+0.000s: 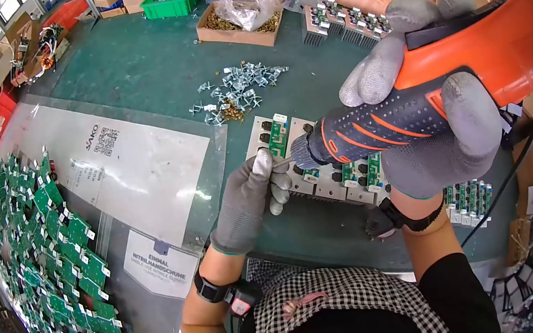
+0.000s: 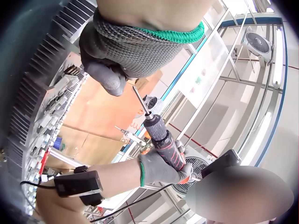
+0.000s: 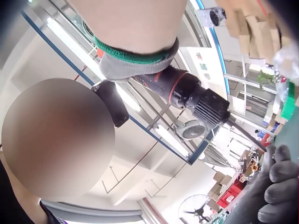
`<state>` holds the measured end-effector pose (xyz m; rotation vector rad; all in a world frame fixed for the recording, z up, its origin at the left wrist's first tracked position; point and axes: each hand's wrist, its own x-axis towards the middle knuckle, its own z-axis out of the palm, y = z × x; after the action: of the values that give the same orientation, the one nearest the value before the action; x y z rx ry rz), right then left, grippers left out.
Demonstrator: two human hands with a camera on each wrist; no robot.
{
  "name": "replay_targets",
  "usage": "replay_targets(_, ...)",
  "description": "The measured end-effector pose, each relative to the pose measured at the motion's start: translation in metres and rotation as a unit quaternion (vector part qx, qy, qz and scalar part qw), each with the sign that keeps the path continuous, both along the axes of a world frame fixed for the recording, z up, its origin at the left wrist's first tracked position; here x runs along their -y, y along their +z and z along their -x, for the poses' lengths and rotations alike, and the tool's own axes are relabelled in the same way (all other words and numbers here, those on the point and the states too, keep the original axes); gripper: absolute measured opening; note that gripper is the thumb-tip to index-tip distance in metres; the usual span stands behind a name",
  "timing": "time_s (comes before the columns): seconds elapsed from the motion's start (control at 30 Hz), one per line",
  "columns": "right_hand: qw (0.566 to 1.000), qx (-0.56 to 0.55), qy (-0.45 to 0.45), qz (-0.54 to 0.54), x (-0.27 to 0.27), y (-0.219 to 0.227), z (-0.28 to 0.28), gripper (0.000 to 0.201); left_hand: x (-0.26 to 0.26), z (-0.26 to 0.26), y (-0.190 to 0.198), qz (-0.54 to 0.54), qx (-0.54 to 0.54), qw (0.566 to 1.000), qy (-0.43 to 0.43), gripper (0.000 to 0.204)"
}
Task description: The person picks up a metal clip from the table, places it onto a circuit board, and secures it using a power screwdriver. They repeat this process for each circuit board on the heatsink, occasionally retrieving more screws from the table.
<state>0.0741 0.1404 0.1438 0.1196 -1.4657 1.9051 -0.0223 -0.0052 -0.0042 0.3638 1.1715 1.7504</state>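
Observation:
My gloved right hand (image 1: 427,159) grips an orange and black power screwdriver (image 1: 377,121) by its body, bit pointing left. My gloved left hand (image 1: 243,197) is at the tip of the bit (image 1: 284,162), thumb close against the curled fingers. In the left wrist view the bit tip (image 2: 135,88) ends just beside the fingers (image 2: 112,83). I cannot tell whether something small is pinched there. Below the tool lies a row of metal heat sinks (image 1: 330,188) carrying small green circuit boards (image 1: 278,138), partly covered by the hands and tool.
A pile of small metal clips (image 1: 244,86) lies beyond the heat sinks. Farther back stand a carton of brass-coloured screws (image 1: 236,33) and a green bin (image 1: 173,2). More heat sinks (image 1: 356,25) stand back right. Many green boards (image 1: 54,267) cover the left side.

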Motion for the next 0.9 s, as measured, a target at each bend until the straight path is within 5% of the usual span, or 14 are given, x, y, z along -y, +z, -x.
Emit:
replay_targets(0.23,0.999,-0.035,0.008,0.021,-0.002,-0.003,0.009,0.058,-0.001,0.002,0.006,0.001,-0.038,0.999,0.006,0.051)
replay_targets(0.33,1.0,-0.009,-0.018,0.015,0.0,-0.005,0.005,0.059,-0.001,0.006,0.001,0.001,0.037,0.999,-0.018,0.054)
replay_targets(0.53,0.999,-0.022,0.009,0.045,-0.01,-0.014,0.016,0.056,-0.004,0.031,0.008,0.107,-0.173,0.978,-0.052,0.058)
replay_targets(0.73,0.996,-0.064,0.043,0.054,-0.025,-0.02,0.028,0.054,-0.009,0.048,0.009,0.112,-0.18,0.975,-0.063,0.056)
replay_targets(0.9,0.993,-0.113,0.028,0.02,-0.033,-0.025,0.029,0.053,-0.006,0.051,0.007,0.037,-0.307,0.95,-0.045,0.046)
